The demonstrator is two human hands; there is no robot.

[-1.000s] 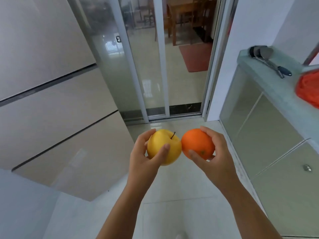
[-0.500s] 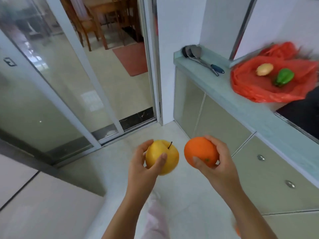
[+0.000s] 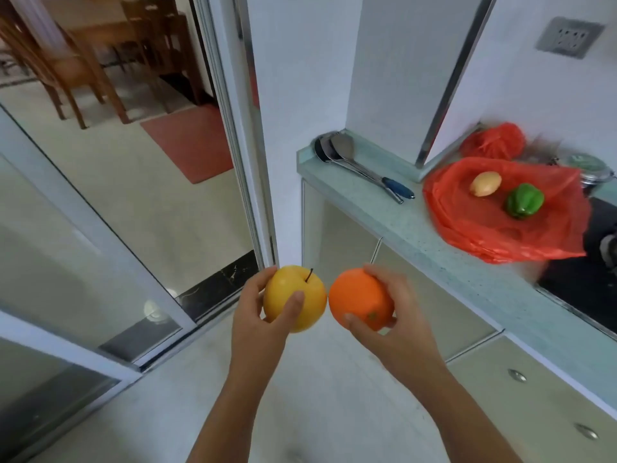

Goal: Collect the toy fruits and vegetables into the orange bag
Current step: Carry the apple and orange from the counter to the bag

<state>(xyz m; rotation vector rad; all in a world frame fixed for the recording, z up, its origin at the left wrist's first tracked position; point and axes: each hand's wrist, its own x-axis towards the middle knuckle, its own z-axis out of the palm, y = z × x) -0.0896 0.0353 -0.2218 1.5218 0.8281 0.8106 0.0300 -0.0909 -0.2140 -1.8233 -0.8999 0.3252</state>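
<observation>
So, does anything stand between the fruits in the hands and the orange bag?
Nothing visible does. Open air lies between the yellow apple, the orange and the orange bag on the counter; the ladles lie left of it.

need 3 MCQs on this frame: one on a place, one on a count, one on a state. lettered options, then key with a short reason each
1. Where does the green pepper lie?
A. on the floor
B. on the orange bag, on the counter
C. on a chair

2. How many toy fruits and vegetables are in view?
A. two
B. six
C. four

3. The left hand:
A. grips the yellow apple
B. hangs open and empty
C. rests on the counter

Key:
1 B: the pepper sits on the bag's plastic, up on the counter.
2 C: apple, orange, pepper and a pale yellow piece beside the pepper.
3 A: its thumb and fingers curl round the apple.
</observation>
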